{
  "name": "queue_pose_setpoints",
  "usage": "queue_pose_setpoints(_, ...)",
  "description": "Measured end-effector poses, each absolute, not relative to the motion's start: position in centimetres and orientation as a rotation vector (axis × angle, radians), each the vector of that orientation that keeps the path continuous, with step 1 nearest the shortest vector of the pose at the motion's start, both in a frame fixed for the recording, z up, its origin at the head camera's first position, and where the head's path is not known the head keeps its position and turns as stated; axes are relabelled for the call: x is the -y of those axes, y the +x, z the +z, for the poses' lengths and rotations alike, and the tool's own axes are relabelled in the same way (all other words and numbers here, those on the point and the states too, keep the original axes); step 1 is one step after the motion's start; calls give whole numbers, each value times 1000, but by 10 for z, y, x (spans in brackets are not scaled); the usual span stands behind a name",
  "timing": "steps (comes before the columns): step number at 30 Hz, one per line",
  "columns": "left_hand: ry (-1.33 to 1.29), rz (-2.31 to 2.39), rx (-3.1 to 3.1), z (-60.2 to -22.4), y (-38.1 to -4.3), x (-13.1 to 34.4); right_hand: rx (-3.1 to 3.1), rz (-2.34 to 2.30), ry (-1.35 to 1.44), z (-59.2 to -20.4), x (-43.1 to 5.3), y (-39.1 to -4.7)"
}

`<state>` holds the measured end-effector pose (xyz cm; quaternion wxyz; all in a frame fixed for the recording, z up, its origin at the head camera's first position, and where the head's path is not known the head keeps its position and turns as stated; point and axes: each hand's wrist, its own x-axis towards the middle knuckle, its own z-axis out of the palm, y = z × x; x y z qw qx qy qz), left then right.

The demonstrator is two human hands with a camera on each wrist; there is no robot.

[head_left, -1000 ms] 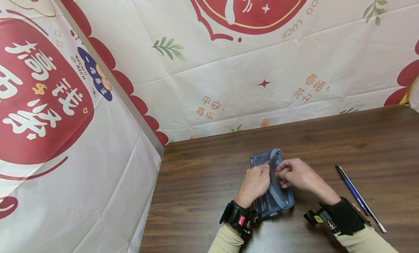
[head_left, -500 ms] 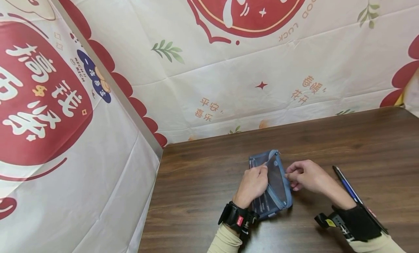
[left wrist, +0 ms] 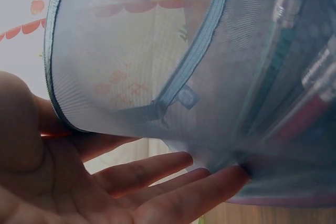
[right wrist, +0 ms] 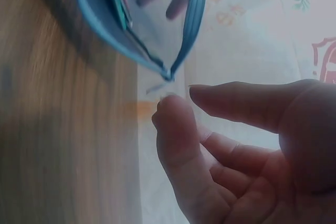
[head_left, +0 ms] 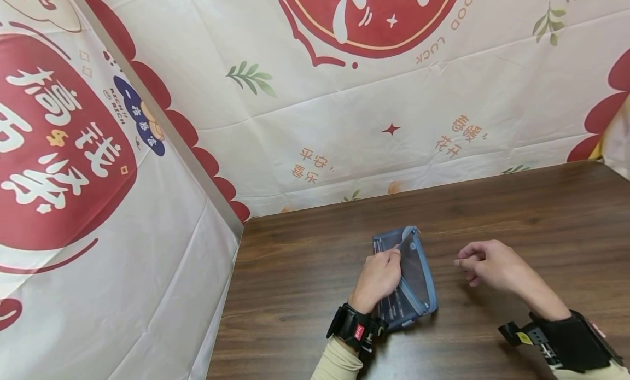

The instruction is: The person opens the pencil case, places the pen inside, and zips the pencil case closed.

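Observation:
A blue see-through mesh pencil case (head_left: 418, 276) stands on the table with its zipper gaping. My left hand (head_left: 378, 279) grips the near side of its opening, fingers spread along the mesh in the left wrist view. Through that mesh show a green pen (left wrist: 265, 77) and a reddish pen (left wrist: 302, 116). My right hand (head_left: 492, 265) hovers right of the case, thumb and index finger close to each other with nothing between them. In the right wrist view, its fingertips are just short of the zipper end (right wrist: 168, 74).
The brown wooden table (head_left: 305, 259) meets a printed white cloth (head_left: 344, 112) at the back and another hanging cloth (head_left: 162, 249) on the left. A camera strap (head_left: 573, 342) on the right wrist covers the spot where pens lay.
My right hand has drawn away from the pencil case's zipper edge to the right. Its forearm now hides the loose pens. The left hand keeps its grip, and the case mouth stands wider.

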<state>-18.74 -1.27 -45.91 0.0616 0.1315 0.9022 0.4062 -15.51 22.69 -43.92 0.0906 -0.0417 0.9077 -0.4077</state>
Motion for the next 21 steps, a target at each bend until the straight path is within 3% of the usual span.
queue_pose_setpoints(21, 407, 1230, -2719, -458, -187, 14, -2689, -1141, -14, -444, -277, -142)
